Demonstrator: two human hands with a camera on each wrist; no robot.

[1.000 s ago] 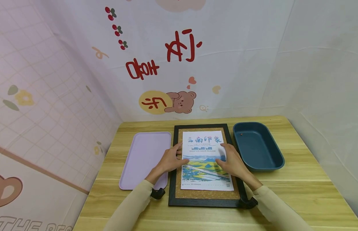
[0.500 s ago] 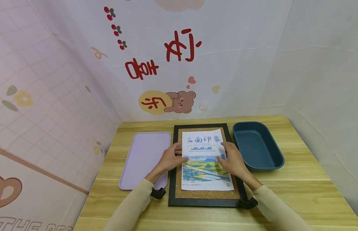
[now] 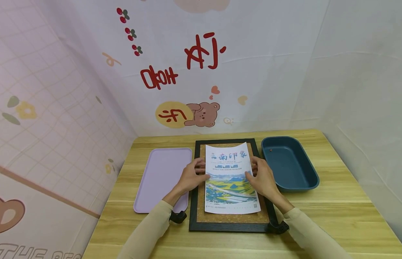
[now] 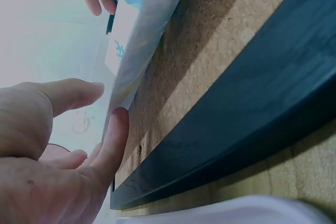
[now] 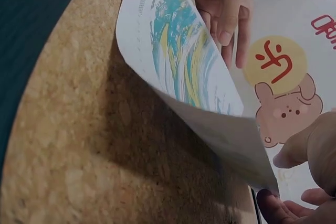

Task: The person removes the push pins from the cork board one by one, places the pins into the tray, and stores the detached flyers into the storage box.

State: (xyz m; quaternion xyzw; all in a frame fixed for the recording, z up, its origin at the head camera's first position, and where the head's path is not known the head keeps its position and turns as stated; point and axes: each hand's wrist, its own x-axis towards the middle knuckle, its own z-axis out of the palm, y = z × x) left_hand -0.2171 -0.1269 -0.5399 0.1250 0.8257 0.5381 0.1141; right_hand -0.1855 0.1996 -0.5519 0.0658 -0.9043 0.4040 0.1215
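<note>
Bright, even, soft light overhead; the head view bends at its edges. Wrist views are dim, seemingly blurred close up, with shadow under the lifted printed paper sheet (image 5: 184, 72).

Poster (image 3: 231, 176) on corkboard (image 3: 201, 201), between tray (image 3: 162, 176) and bin (image 3: 289, 167).

One printed sheet (image 3: 231, 176), one cork board (image 3: 231, 217), one lilac tray (image 3: 162, 176), one blue tub (image 3: 289, 167) and two hands are counted.

Poster (image 3: 232, 176) lifted off cork board (image 3: 233, 217); gap open beneath its side edges. Lilac tray (image 3: 162, 176) flanks the board's left, blue bin (image 3: 289, 165) its right, both close. Open surface (image 3: 343, 223) in front and far right. Backdrop (image 3: 252, 64) closes the rear.
</note>
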